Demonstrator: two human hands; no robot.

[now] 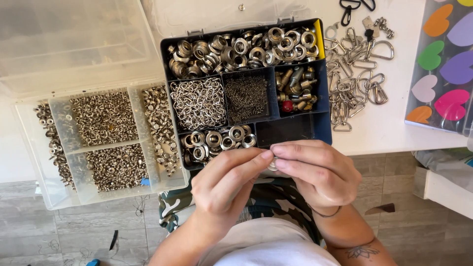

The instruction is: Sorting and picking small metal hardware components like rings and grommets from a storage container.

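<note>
While both hands meet just below the dark blue plastic compartment box (322, 123), the left hand (224, 184) and right hand (318, 172) pinch one small silver metal ring (272, 166) between closed fingertips — loose silver clips (352, 83) lie right of the box.

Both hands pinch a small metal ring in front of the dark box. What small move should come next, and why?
Probably move the ring forward over the dark box. Left hand and right hand pinch it at the box's near edge, over the lap, so a dropped ring would likely fall to the tiled floor.
</note>
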